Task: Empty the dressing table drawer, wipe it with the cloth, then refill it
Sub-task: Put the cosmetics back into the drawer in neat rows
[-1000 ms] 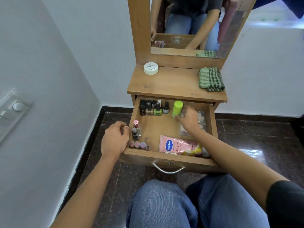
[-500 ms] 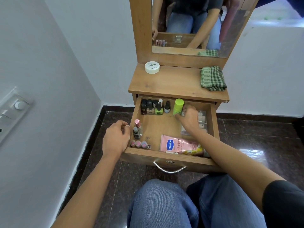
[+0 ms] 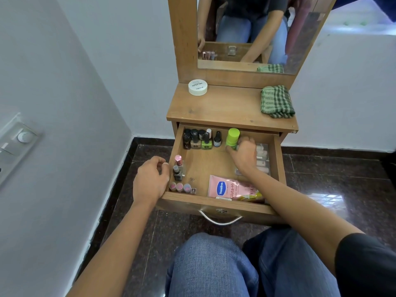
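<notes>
The wooden drawer [image 3: 214, 203] is pulled out under the dressing table top [image 3: 225, 108]. Inside, my right hand [image 3: 244, 155] is closed around the base of an upright green bottle [image 3: 233, 136] at the back. My left hand [image 3: 151, 179] rests with curled fingers on the drawer's left edge, holding nothing. Nail polish bottles [image 3: 198, 139] line the back left, lipsticks [image 3: 179, 168] stand along the left side, a pink Vaseline pouch [image 3: 231, 188] lies at the front, and a clear case [image 3: 262, 155] sits at the right, partly hidden by my hand. A folded green checked cloth [image 3: 276, 101] lies on the top.
A white round jar [image 3: 197, 87] stands on the table top at the back left, below the mirror [image 3: 246, 35]. A grey wall with a switch plate [image 3: 15, 146] is close on the left. My knees [image 3: 214, 264] are just in front of the drawer handle [image 3: 220, 219].
My right hand has slid left and back from the clear case to the green bottle and closed on its base. The left hand has stayed on the drawer's edge.
</notes>
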Tool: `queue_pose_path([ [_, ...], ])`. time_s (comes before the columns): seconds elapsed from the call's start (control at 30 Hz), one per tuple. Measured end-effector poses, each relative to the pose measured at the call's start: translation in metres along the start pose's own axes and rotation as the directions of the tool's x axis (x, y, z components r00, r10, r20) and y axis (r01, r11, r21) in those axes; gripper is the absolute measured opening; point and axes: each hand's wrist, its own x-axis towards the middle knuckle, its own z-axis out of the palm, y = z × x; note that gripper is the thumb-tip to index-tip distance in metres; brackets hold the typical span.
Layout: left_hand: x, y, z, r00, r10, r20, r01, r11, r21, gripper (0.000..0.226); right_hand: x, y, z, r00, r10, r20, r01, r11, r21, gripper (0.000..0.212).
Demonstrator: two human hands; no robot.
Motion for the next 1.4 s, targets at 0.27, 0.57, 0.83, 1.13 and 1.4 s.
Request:
queue_pose_path([
  [0.27,0.0,0.0,0.0,1.0,0.003,-0.002,-0.003,1.0,0.006,0.023,-0.012,-0.005,-0.015,0.992,0.0,0.125,0.012,0.996,-0.092,0.063],
  [0.57,0.0,-0.001,0.0,1.0,-0.006,0.004,0.006,1.0,-0.001,0.021,-0.02,-0.081,-0.041,0.841,-0.537,-0.069,0.541,0.839,0.063,0.027],
  [0.83,0.0,0.0,0.0,1.0,-0.005,0.022,0.005,1.0,-0.016,0.02,0.084,-0.148,-0.003,0.991,-0.133,-0.007,0.128,0.943,0.307,0.059],
  [1.13,0.002,-0.003,0.002,1.0,0.013,0.008,-0.013,0.999,-0.029,0.02,0.106,-0.158,0.026,0.998,0.021,-0.066,-0.014,0.994,0.108,0.088],
  [1.4,0.001,-0.002,0.002,1.0,0.02,0.01,-0.02,1.0,-0.023,0.022,0.106,-0.17,0.03,0.991,0.064,-0.12,-0.067,0.998,-0.02,0.096],
])
